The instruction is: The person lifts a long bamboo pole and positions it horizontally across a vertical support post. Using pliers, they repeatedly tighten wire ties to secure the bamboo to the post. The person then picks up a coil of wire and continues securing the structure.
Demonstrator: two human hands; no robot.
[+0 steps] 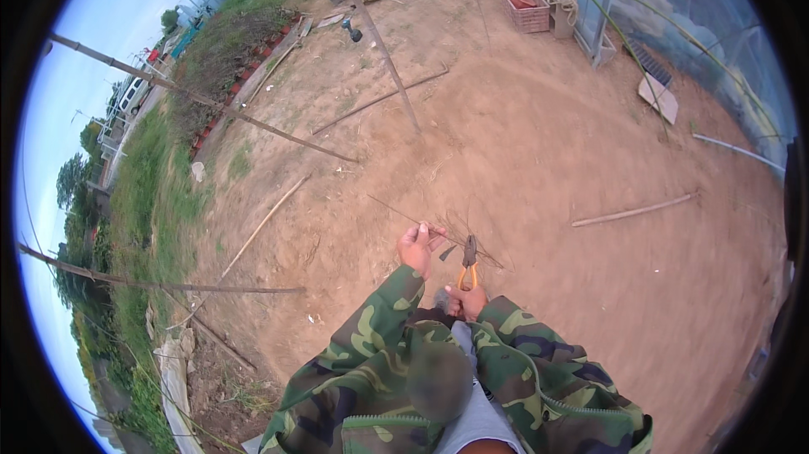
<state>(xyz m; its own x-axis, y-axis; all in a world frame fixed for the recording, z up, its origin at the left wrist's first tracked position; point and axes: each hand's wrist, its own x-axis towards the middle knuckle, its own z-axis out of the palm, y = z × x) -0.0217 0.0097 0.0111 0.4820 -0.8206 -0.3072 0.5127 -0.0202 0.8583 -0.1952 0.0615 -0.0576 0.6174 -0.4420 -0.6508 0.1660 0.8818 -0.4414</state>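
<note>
My left hand (417, 246) is raised in front of me and pinches a thin dark wire (394, 210) that runs up and left from it. My right hand (466, 299) grips the orange handles of a pair of pliers (468, 259), whose dark jaws point up toward the wire just right of my left hand. Both sleeves are camouflage. Under my hands is bare sandy ground (539, 151) with a few thin dark wire pieces lying by the pliers' jaws.
Long wooden poles (253, 121) slant across the left and centre; loose sticks (634, 210) lie on the soil. A red crate (527, 8) stands far back by a plastic-covered greenhouse wall (674, 16). Grass and weeds (152, 193) border the left.
</note>
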